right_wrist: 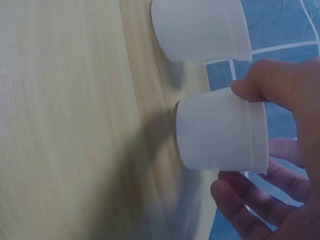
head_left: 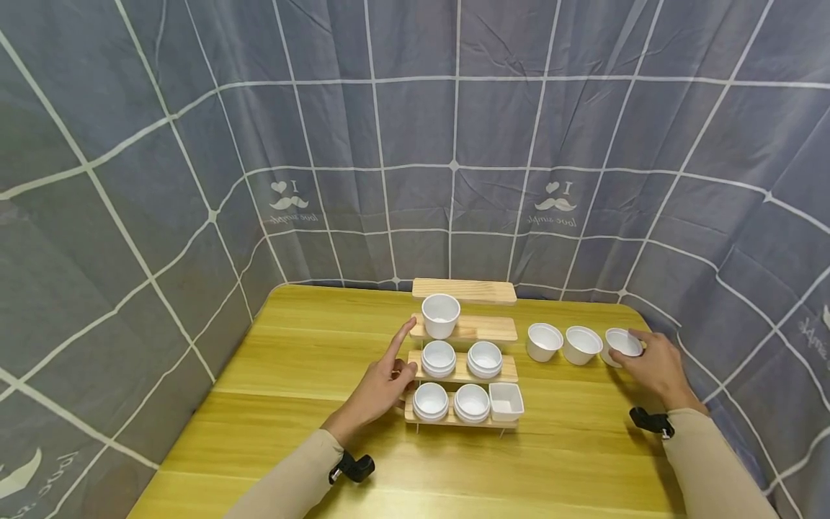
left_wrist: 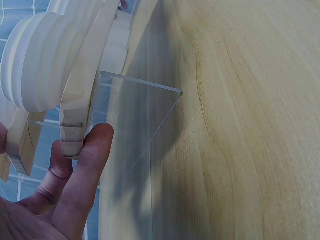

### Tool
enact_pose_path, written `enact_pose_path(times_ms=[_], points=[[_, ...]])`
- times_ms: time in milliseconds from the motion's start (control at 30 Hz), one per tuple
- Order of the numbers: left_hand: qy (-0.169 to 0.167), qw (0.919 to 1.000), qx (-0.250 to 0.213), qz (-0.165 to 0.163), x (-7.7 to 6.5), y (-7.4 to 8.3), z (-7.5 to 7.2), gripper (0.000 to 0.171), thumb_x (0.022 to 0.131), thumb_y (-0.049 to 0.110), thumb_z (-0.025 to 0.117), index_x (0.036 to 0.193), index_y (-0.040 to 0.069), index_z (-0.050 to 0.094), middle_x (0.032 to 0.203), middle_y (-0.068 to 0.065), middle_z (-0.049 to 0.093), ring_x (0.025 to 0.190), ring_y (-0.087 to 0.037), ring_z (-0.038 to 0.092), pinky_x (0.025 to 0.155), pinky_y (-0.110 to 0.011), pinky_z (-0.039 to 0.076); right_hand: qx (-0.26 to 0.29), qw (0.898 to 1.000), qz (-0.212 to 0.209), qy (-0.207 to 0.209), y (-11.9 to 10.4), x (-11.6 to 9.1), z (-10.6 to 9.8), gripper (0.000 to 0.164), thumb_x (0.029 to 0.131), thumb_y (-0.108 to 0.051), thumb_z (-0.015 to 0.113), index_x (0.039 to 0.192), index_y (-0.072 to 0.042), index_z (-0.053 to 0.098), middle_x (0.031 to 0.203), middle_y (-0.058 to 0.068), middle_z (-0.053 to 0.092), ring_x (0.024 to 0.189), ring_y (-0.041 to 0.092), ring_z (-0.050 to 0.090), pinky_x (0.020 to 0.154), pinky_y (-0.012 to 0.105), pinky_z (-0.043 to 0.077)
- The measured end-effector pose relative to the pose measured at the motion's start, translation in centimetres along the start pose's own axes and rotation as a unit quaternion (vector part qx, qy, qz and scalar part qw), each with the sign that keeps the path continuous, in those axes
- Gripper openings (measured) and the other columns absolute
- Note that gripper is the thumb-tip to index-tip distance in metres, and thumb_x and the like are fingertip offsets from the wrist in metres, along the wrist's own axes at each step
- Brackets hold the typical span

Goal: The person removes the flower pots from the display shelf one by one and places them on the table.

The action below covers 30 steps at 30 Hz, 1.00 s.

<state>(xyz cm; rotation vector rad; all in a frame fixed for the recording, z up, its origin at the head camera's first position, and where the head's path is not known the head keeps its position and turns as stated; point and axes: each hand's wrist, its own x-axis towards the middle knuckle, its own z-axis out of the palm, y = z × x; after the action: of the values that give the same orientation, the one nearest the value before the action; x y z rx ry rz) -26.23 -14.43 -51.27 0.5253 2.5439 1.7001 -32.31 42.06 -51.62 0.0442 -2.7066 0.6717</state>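
Note:
My left hand [head_left: 379,389] is at the left end of a tiered wooden stand [head_left: 483,329] with clear supports. Its index finger stretches along the stand's side, while other fingers curl about the end of the lowest plank [left_wrist: 75,122]. On the right, my right hand [head_left: 658,364] holds a white cup [head_left: 622,343] by its rim, thumb on one side and fingers on the other. Whether that cup's base touches the table is unclear. Two similar cups, a middle one [head_left: 582,345] and a left one [head_left: 544,342], stand beside it in a row.
A larger white cup [head_left: 440,316] sits on an upper tier. Two small white bowls [head_left: 438,358] occupy the tier below. The lowest tier bears two more bowls [head_left: 431,401] and a square white dish [head_left: 506,401]. A grey checked curtain [head_left: 415,202] surrounds the wooden table [head_left: 292,339].

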Motion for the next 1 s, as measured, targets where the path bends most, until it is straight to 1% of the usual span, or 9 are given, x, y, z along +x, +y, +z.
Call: enact_pose_path(times_ms=[133, 300, 433, 500, 733, 867, 933, 1000], points=[[-0.001, 1.0, 0.004, 0.003, -0.03, 0.0, 0.0, 0.081, 0.12, 0.024, 0.062, 0.184, 0.054, 0.023, 0.089, -0.014, 0.079, 0.086, -0.024, 0.073, 0.06, -0.038, 0.068, 0.0, 1.0, 0.004, -0.005, -0.19, -0.09, -0.06, 0.078, 0.095, -0.027, 0.092, 0.147, 0.023, 0.064, 0.13, 0.051, 0.067, 0.115, 0.065, 0.067, 0.092, 0.075, 0.055], [0.002, 1.0, 0.008, 0.003, 0.09, 0.0, -0.05, 0.082, 0.12, 0.024, 0.061, 0.183, 0.057, 0.021, 0.088, -0.012, 0.078, 0.084, -0.022, 0.072, 0.062, -0.035, 0.067, 0.004, 1.0, 0.003, -0.004, -0.23, -0.15, -0.03, 0.081, 0.094, -0.027, 0.093, 0.149, 0.024, 0.062, 0.131, 0.052, 0.064, 0.114, 0.064, 0.065, 0.093, 0.077, 0.055], [0.002, 1.0, 0.009, 0.0, 0.11, -0.05, -0.07, 0.083, 0.12, 0.025, 0.061, 0.183, 0.059, 0.02, 0.088, -0.011, 0.078, 0.084, -0.021, 0.072, 0.062, -0.034, 0.067, 0.001, 1.0, -0.003, -0.002, -0.15, -0.29, -0.04, 0.081, 0.093, -0.026, 0.094, 0.149, 0.024, 0.062, 0.127, 0.05, 0.065, 0.108, 0.059, 0.068, 0.09, 0.071, 0.056], [-0.001, 1.0, 0.003, -0.001, 0.06, -0.02, -0.05, 0.082, 0.12, 0.025, 0.061, 0.183, 0.059, 0.02, 0.088, -0.011, 0.078, 0.084, -0.021, 0.072, 0.06, -0.036, 0.069, 0.0, 1.0, -0.002, -0.003, -0.12, -0.41, -0.08, 0.081, 0.093, -0.025, 0.094, 0.149, 0.025, 0.062, 0.126, 0.05, 0.065, 0.104, 0.057, 0.068, 0.088, 0.069, 0.056], [0.003, 1.0, 0.006, -0.006, -0.02, -0.02, 0.05, 0.081, 0.12, 0.027, 0.06, 0.182, 0.06, 0.02, 0.089, -0.009, 0.078, 0.084, -0.019, 0.073, 0.06, -0.037, 0.07, -0.001, 1.0, 0.003, -0.004, -0.13, -0.58, -0.06, 0.081, 0.094, -0.024, 0.093, 0.15, 0.025, 0.06, 0.123, 0.048, 0.063, 0.104, 0.057, 0.066, 0.088, 0.069, 0.055], [0.003, 0.9999, 0.009, -0.006, -0.01, -0.04, 0.06, 0.082, 0.12, 0.026, 0.06, 0.182, 0.061, 0.02, 0.09, -0.009, 0.078, 0.084, -0.018, 0.073, 0.06, -0.036, 0.069, -0.003, 1.0, 0.0, -0.004, -0.17, -0.6, -0.17, 0.082, 0.093, -0.023, 0.093, 0.149, 0.025, 0.06, 0.119, 0.045, 0.066, 0.101, 0.053, 0.068, 0.086, 0.064, 0.055], [0.002, 0.9999, 0.011, -0.006, -0.01, -0.02, 0.03, 0.082, 0.12, 0.025, 0.06, 0.182, 0.061, 0.019, 0.09, -0.008, 0.078, 0.085, -0.018, 0.073, 0.061, -0.036, 0.069, -0.002, 1.0, 0.0, -0.006, -0.21, -0.63, -0.26, 0.083, 0.093, -0.023, 0.093, 0.15, 0.026, 0.059, 0.12, 0.046, 0.066, 0.1, 0.053, 0.069, 0.086, 0.063, 0.055], [0.003, 0.9999, 0.012, -0.006, 0.02, 0.0, -0.01, 0.082, 0.12, 0.025, 0.06, 0.182, 0.062, 0.019, 0.091, -0.008, 0.079, 0.085, -0.018, 0.073, 0.061, -0.036, 0.069, -0.002, 1.0, -0.001, -0.008, -0.22, -0.67, -0.33, 0.085, 0.093, -0.024, 0.093, 0.152, 0.026, 0.058, 0.123, 0.048, 0.065, 0.103, 0.055, 0.07, 0.088, 0.064, 0.056]])
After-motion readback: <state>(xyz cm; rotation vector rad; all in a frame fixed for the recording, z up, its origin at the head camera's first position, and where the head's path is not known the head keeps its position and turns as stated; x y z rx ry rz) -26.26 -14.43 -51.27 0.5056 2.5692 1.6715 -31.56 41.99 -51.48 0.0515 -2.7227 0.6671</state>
